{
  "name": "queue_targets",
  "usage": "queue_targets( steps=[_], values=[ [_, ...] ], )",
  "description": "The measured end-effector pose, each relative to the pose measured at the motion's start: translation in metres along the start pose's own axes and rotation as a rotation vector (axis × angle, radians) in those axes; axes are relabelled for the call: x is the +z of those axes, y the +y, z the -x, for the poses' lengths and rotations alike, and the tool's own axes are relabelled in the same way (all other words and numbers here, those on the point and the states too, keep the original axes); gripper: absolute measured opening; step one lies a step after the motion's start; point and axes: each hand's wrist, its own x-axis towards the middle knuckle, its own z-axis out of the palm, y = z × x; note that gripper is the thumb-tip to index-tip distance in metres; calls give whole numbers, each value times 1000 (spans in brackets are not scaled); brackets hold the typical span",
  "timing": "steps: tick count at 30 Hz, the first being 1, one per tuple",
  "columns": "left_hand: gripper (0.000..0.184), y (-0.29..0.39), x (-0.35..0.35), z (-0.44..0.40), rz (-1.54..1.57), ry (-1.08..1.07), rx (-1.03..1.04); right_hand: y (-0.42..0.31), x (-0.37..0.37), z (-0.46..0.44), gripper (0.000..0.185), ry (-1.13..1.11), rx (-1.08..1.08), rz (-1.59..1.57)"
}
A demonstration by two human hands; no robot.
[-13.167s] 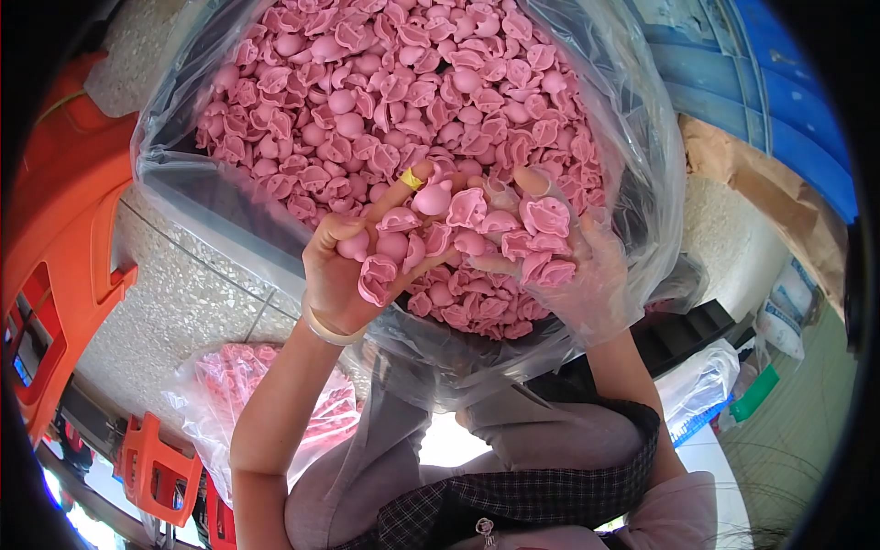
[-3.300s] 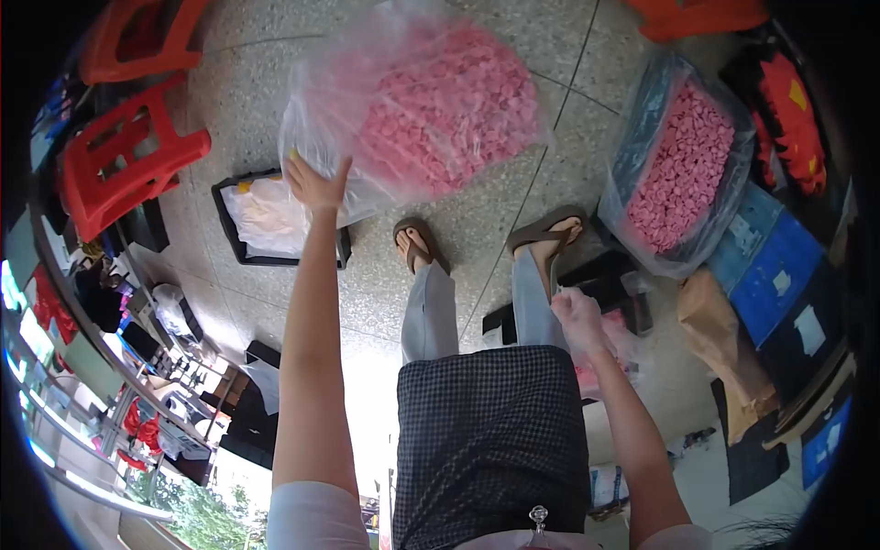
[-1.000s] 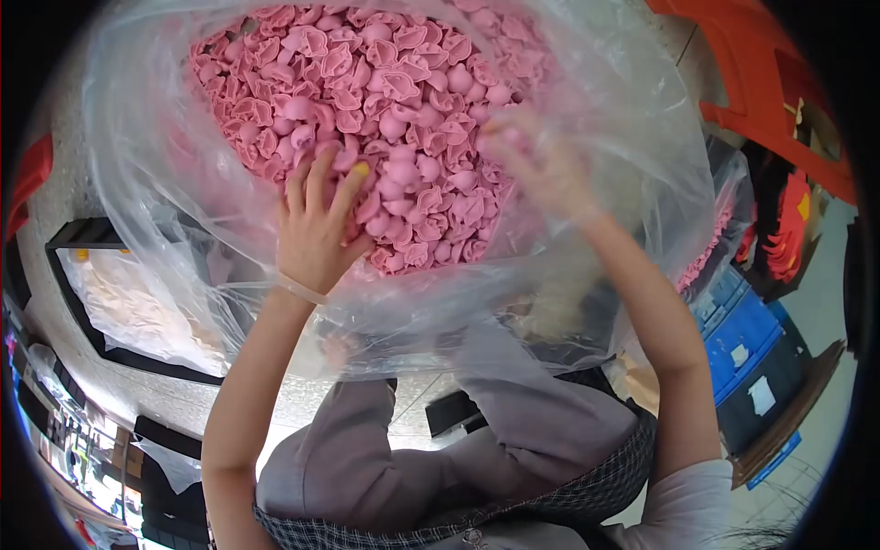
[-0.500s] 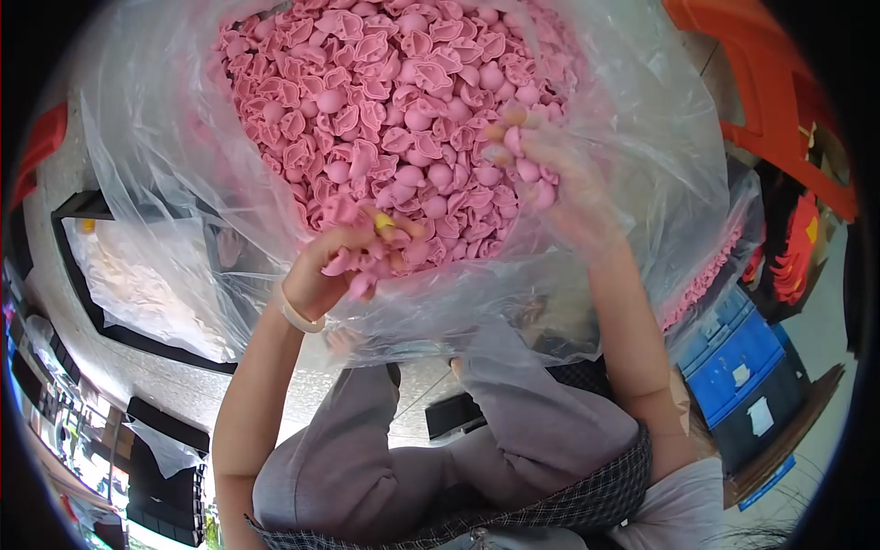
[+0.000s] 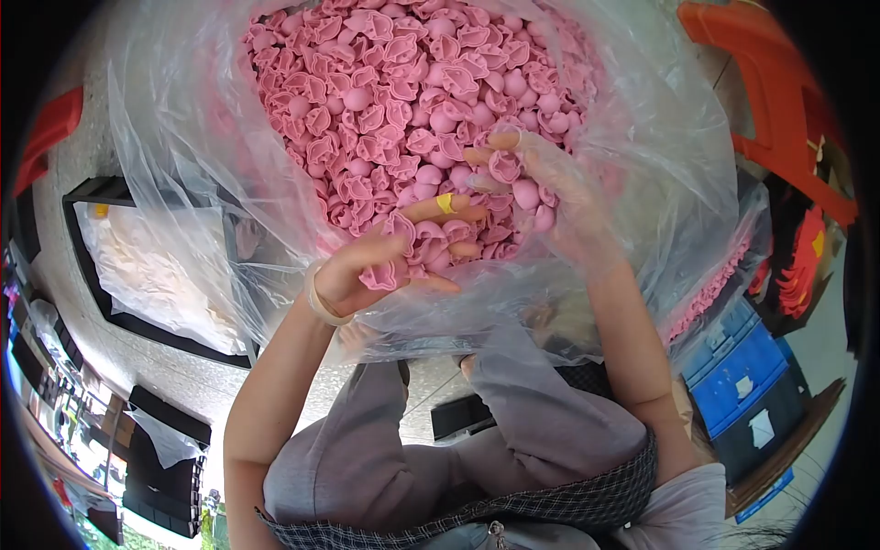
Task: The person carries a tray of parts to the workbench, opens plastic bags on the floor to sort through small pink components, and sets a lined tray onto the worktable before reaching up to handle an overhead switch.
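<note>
A large clear plastic bag [image 5: 660, 119] is filled with small pink moulded pieces [image 5: 394, 92], some showing a wavy open rim and others a smooth round dome. Over the near edge of the heap, my left hand [image 5: 353, 266] is palm up with fingers stretched, and several pink pieces [image 5: 431, 243] lie across it. It has a yellow band on one finger and a pale band at the wrist. To its right, my right hand [image 5: 573, 197] curls around several more pink pieces [image 5: 525, 193]. Its outline looks filmy, as though covered by clear plastic.
On the left is a black tray [image 5: 87, 266] lined with white sheeting. An orange plastic stool or chair [image 5: 770, 82] stands at upper right, above blue crates [image 5: 733, 367]. A second bag with pink pieces [image 5: 706, 293] lies at right. My knees are below the bag.
My left hand has moved right and its fingers have opened out flat, showing the pink pieces in the palm. My right hand has shifted slightly down and turned. The view has shifted slightly.
</note>
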Motion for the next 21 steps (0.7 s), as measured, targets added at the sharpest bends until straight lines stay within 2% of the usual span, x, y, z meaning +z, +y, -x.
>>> queue_targets(
  steps=[3,6,9,21],
  values=[
    [74,-4,-6,-2,280,3,-36,-5,0,1,46,48,73,-102],
    [74,-6,-6,-2,366,24,-59,-11,1,4,49,-37,56,-189],
    [71,-7,-4,-3,452,17,-56,-11,3,5,50,-25,66,-201],
    [71,3,3,-2,504,-45,-22,-10,4,-1,50,-24,69,-293]
  ],
)
